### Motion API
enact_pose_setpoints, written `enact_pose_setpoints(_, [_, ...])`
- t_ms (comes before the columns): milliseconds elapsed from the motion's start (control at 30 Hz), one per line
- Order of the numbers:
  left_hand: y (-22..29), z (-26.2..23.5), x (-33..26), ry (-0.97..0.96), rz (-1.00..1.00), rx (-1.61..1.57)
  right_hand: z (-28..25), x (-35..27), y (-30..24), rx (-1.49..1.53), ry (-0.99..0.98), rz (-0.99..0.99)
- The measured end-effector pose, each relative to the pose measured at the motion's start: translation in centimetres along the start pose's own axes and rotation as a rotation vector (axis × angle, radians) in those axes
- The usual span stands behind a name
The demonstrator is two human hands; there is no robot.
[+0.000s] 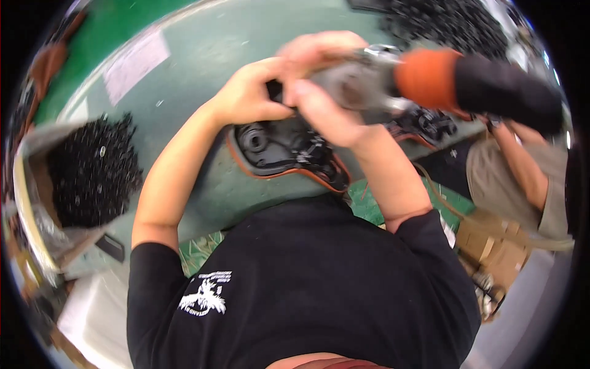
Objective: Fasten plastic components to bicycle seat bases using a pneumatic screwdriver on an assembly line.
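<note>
Over the green surface [215,40], an orange-banded tool [424,72] overlaps the right hand [332,117]; partly beneath it and the equally near left hand [251,92], bodyward, lies the black case [283,150], its visible length running far left to near right. Both hands curl (blurred; I can't tell their grip).

wearer's two hands [246,92] [329,114], one tool [427,77], two orange-edged housings [270,150] [433,126], two black heaps [95,175] [445,24]

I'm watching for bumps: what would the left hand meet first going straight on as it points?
The left hand would probably meet the right hand, just ahead of it in the picture. Blur and overlap leave depth unclear; they may already touch.
</note>
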State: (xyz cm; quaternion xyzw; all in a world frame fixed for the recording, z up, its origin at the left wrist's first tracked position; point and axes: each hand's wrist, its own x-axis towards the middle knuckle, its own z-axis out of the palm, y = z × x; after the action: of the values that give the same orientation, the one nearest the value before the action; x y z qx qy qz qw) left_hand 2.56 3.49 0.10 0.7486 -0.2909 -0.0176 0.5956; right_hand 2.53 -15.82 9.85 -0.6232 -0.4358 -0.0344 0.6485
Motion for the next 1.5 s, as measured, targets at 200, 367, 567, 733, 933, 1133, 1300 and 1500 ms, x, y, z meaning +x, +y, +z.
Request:
enact_pose_setpoints(200, [3.1, -2.5, -2.3, 0.078, -0.060, 0.177, -2.7, -2.5, -5.8, 0.234, 0.221, -0.003])
enact_pose_setpoints(367, [0.6, -16.2, -8.0, 0.847, -0.392, 0.205, -7.2, -10.7, -9.1, 0.116, 0.836, 0.416])
enact_pose_setpoints(567, [-1.8, -22.0, -17.4, 1.020, -0.508, 0.667, -10.9, -17.3, -7.8, -0.194, 0.844, 0.809])
enact_pose_setpoints(733, [5.0, -13.3, -20.0, 0.470, -0.703, 1.110, -9.4, -14.9, -5.8, -0.037, 0.642, 0.864])
enact_pose_setpoints(933, [4.0, -11.8, -21.9, 0.506, -0.601, 1.242, -1.9, -12.2, -6.3, 0.332, 0.162, 0.906])
enact_pose_setpoints(1133, [4.1, -12.0, -21.6, 0.499, -0.598, 1.263, -1.7, -9.4, -4.5, 0.249, -0.601, 0.768])
enact_pose_setpoints(1300, [3.6, -11.8, -20.9, 0.515, -0.517, 1.332, -4.7, -8.2, -5.3, 0.037, -0.514, 0.822])
enact_pose_setpoints(1500, [3.3, -10.4, -19.8, 0.563, -0.421, 1.316, -6.9, -8.3, -10.4, 0.205, -0.185, 0.945])
